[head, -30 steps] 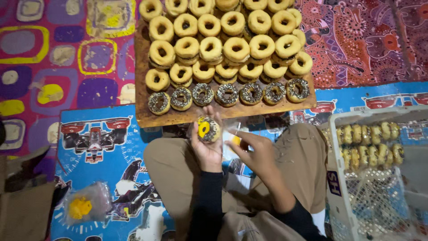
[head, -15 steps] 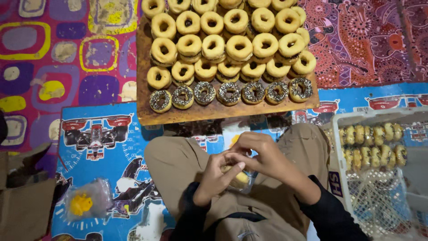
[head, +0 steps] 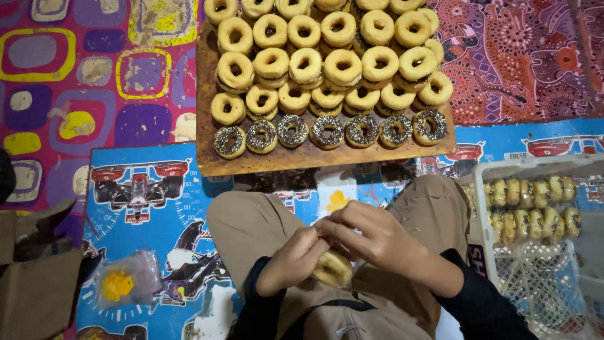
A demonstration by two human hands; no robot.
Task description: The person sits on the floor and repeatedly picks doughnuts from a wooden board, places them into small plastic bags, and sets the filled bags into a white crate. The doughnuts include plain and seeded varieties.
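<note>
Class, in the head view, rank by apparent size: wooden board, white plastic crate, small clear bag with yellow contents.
1. Brown wooden board.
2. White plastic crate, partly cut off, so unsure.
3. Small clear bag with yellow contents.

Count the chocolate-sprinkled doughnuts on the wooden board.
7. The sprinkled doughnuts sit side by side in one row along the near edge of the wooden board, in front of the plain doughnuts. None looks hidden.
</note>
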